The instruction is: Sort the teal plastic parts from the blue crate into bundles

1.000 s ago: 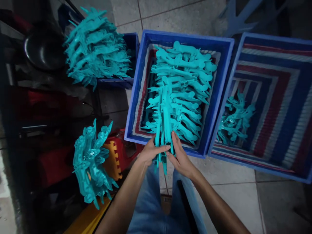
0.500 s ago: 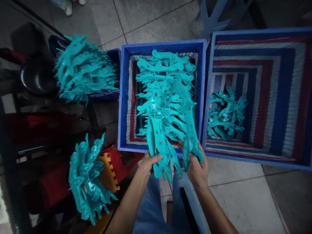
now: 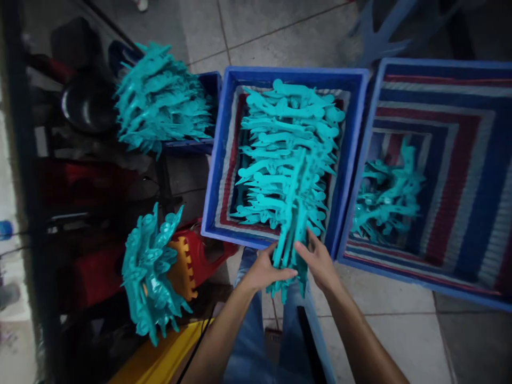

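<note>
A bundle of teal plastic parts [image 3: 293,229], long with jagged edges, is held between my two hands over the near side of the middle blue crate. My left hand [image 3: 264,271] grips the bundle's near end from the left, with the thumb across it. On the other side, my right hand [image 3: 322,265] presses against it with thumb and fingers. Stacked rows of similar teal parts [image 3: 276,154] fill the middle crate [image 3: 296,70], which has a striped lining. The far end of the bundle overlaps these rows.
To the right stands a larger striped-lined crate [image 3: 440,65] with a loose teal heap [image 3: 388,197] at its bottom. Another teal pile [image 3: 164,101] rises at the upper left. A teal stack [image 3: 150,277] lies beside a red plastic piece [image 3: 204,256]. A blue-grey stool [image 3: 384,37] is behind.
The parts, earlier apart in two hands, are now together in one upright bundle. My right hand has come closer to my left. The view has shifted, moving the crates rightward.
</note>
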The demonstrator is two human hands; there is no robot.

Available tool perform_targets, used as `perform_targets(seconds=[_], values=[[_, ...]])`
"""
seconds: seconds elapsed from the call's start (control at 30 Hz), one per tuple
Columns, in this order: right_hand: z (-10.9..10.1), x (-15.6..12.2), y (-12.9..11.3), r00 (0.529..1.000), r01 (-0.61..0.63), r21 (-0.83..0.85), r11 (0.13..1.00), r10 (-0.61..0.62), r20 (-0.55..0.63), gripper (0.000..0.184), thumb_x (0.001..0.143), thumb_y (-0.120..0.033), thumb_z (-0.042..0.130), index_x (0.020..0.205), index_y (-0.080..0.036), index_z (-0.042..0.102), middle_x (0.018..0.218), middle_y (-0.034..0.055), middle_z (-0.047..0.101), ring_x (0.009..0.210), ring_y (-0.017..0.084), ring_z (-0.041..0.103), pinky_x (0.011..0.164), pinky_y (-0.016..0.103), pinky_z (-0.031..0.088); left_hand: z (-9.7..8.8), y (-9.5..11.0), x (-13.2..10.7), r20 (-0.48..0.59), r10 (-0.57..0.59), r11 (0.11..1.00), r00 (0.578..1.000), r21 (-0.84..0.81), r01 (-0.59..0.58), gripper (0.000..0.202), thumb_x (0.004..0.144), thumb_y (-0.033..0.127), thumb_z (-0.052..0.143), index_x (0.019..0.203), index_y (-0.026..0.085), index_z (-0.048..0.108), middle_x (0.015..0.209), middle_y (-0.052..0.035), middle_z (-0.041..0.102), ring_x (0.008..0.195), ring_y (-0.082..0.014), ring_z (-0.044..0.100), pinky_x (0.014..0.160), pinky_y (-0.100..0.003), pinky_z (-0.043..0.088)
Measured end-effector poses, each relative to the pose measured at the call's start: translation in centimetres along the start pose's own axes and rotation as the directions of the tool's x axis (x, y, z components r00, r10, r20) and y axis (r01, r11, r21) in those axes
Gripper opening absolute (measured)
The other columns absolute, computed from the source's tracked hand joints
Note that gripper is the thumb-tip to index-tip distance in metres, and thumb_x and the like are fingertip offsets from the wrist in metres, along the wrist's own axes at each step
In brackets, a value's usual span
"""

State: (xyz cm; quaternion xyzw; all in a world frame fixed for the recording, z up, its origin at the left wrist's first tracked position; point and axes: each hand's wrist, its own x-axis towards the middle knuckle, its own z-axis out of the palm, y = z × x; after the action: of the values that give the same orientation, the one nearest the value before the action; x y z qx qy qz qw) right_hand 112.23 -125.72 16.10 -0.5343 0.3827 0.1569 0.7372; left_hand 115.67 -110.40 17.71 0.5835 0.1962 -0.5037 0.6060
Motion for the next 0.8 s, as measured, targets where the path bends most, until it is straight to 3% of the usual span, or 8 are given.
perform_targets(seconds=[0.1,0.2,0.37,0.47,0.57,0.67,0.73,0.8], values=[[3.4,0.1,-0.1,0.995,-0.077,0.077,0.994,0.072,0.061,0.055,0.071,-0.047,0.073,0.117,-0.02,0.062,0.118,0.0102,0.065,0.109,0.028,0.061,0.097,0.046,0.048,-1.1,-0.2,-1.2,0.021,0.048,0.998,0.999,-0.051,-0.047,0.069,0.059,0.033,0.082,0.123,0.018,0.06,0.109,-0.0082,0.068,0.092,-0.0225,0.064,0.082,-0.033,0.052],[5.3,0.4,0.2,0.992,-0.09,0.006,0.996,0.09,0.088,0.054,0.07,-0.046,0.074,0.116,-0.02,0.062,0.117,0.0102,0.065,0.109,0.029,0.06,0.098,0.048,0.046,-3.2,-0.3,-2.7,-0.073,0.123,0.989,0.99,-0.071,-0.128,0.065,0.062,0.037,0.08,0.122,0.017,0.061,0.104,-0.0069,0.068,0.089,-0.0209,0.062,0.081,-0.031,0.05],[10.3,1.5,0.5,0.957,0.19,-0.378,0.906,-0.085,0.277,0.053,0.078,-0.049,0.064,0.124,-0.022,0.057,0.128,0.0099,0.059,0.119,0.029,0.052,0.106,0.05,0.036,-7.9,-0.7,-6.7,-0.368,0.216,0.962,0.905,-0.077,-0.261,0.06,0.069,0.042,0.074,0.12,0.014,0.061,0.089,-0.0031,0.064,0.076,-0.0156,0.056,0.073,-0.025,0.046],[14.7,1.5,1.1,0.892,0.35,-0.481,0.804,-0.128,0.434,0.055,0.082,-0.051,0.057,0.128,-0.021,0.053,0.132,0.0106,0.055,0.124,0.028,0.048,0.109,0.05,0.031,-11.3,-2.1,-10.4,-0.593,0.23,0.937,0.772,-0.079,-0.34,0.059,0.072,0.045,0.071,0.121,0.015,0.057,0.086,-0.0022,0.061,0.074,-0.0142,0.054,0.07,-0.024,0.044],[19.7,0.1,3.3,0.822,0.451,-0.527,0.72,-0.105,0.56,0.059,0.083,-0.054,0.054,0.131,-0.019,0.05,0.135,0.0115,0.053,0.129,0.029,0.043,0.112,0.05,0.027,-15.4,-4.7,-14.9,-0.813,0.184,0.927,0.552,-0.042,-0.373,0.057,0.075,0.044,0.069,0.122,0.017,0.053,0.092,-0.0026,0.06,0.08,-0.0148,0.054,0.073,-0.023,0.044],[24.7,-2.9,7.0,0.747,0.503,-0.498,0.706,-0.066,0.661,0.065,0.083,-0.057,0.052,0.134,-0.016,0.047,0.135,0.0136,0.052,0.129,0.029,0.044,0.11,0.048,0.032,-19.7,-7.8,-19.9,-0.93,0.096,0.94,0.355,-0.033,-0.339,0.051,0.076,0.047,0.066,0.117,0.018,0.054,0.091,-0.0024,0.06,0.077,-0.0145,0.054,0.068,-0.023,0.044],[28.1,-5.5,9.7,0.694,0.497,-0.456,0.738,-0.024,0.719,0.066,0.085,-0.056,0.049,0.136,-0.015,0.043,0.136,0.0141,0.051,0.127,0.026,0.047,0.107,0.043,0.037,-22.5,-9.7,-23.2,-0.957,0.04,0.944,0.286,-0.058,-0.324,0.048,0.075,0.049,0.066,0.112,0.019,0.058,0.084,-0.0012,0.06,0.07,-0.0138,0.054,0.063,-0.024,0.044],[31.3,-8.2,12.2,0.666,0.46,-0.441,0.771,0.03,0.746,0.066,0.086,-0.054,0.049,0.138,-0.015,0.04,0.136,0.014,0.052,0.126,0.024,0.049,0.105,0.039,0.039,-25.0,-11.4,-26.1,-0.961,-0.01,0.934,0.278,-0.108,-0.342,0.046,0.073,0.051,0.068,0.104,0.018,0.061,0.077,-0.0005,0.06,0.064,-0.0135,0.054,0.061,-0.024,0.045]])
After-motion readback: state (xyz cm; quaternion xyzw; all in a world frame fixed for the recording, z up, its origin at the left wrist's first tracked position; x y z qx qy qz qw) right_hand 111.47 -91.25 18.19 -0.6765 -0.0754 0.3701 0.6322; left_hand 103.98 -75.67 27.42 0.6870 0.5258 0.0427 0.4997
